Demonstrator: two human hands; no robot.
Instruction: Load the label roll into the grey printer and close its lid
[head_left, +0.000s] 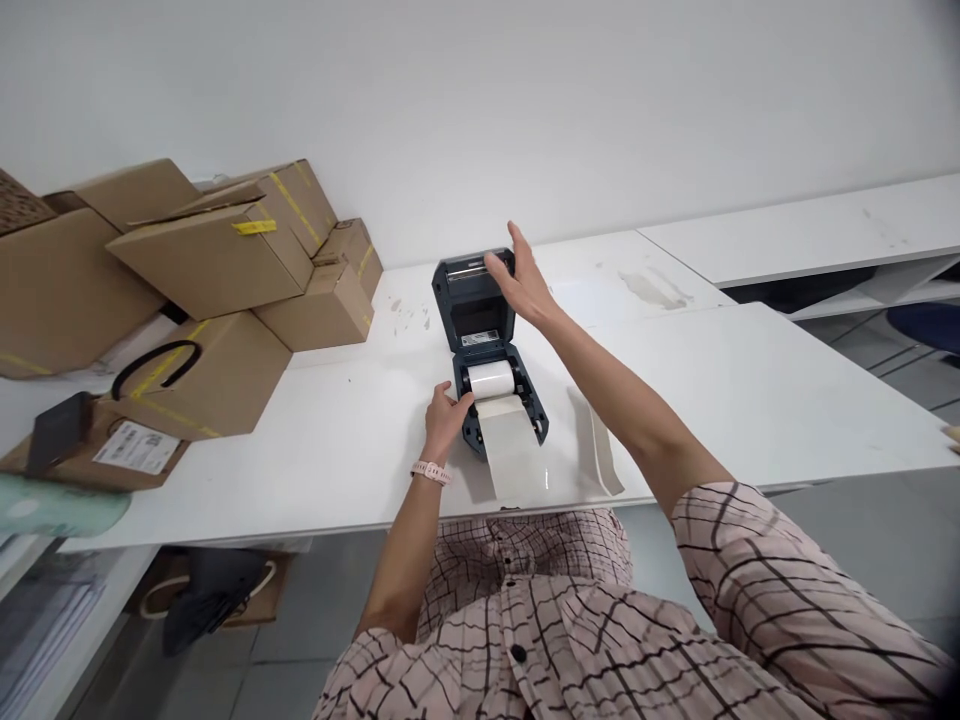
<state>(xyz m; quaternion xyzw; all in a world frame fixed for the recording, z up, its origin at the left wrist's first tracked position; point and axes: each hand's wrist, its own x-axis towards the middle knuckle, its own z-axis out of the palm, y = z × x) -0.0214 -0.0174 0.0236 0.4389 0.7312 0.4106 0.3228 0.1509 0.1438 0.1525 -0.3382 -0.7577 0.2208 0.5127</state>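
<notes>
A dark blue-grey label printer [536,398] stands on the table in front of me with its lid [474,290] raised. Inside its base sits a white label roll [491,378], and a pale label strip [516,455] runs out over the front onto the tabletop. My left hand [444,420] grips the left side of the base, its thumb at the inner rim. My right hand [525,285] holds the lid by its upper right corner, thumb at the edge and fingers stretched upward. To the right of the printer lies a loose, curled strip [601,450].
Cardboard boxes [217,260] are piled on the left of the white table [352,440]. Near them are a black curved handle [161,350] and a pale green roll [67,505]. A white wall [480,120] rises behind. A dark bag [225,585] lies below the table.
</notes>
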